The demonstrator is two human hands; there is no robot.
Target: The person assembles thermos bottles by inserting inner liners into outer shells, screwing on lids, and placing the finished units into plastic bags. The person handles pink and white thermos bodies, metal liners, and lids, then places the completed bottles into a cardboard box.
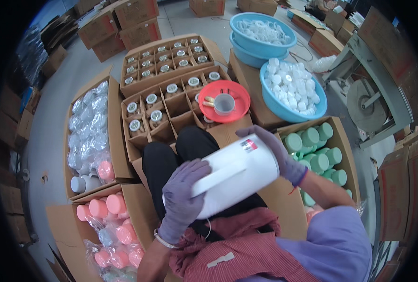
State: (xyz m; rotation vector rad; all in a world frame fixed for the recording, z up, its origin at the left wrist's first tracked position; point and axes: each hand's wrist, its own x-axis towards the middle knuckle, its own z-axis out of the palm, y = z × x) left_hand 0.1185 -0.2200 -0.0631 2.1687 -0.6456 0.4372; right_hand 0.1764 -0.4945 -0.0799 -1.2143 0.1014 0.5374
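A large white cylindrical jug [249, 176] with a long side handle [220, 181] lies tilted across my lap, held in both gloved hands. A small red and white sticker [249, 145] shows near its right end. My left hand [184, 195] is closed round the left end, its fingers by the handle; that end of the jug is partly hidden. My right hand [279, 155] grips the right end from behind, fingers curled along the upper edge. In front of my knees, a red basin [239, 112] holds a grey cup [224, 104] and small bits.
Divided cartons [138, 101] of lidded jars stand ahead. Blue tubs hold white caps [291, 84] and clear rings [264, 32] at front right. Green-capped bottles [319, 162] fill a right-hand box; bagged pink-capped [116, 203] and clear-wrapped items [89, 122] fill boxes at left.
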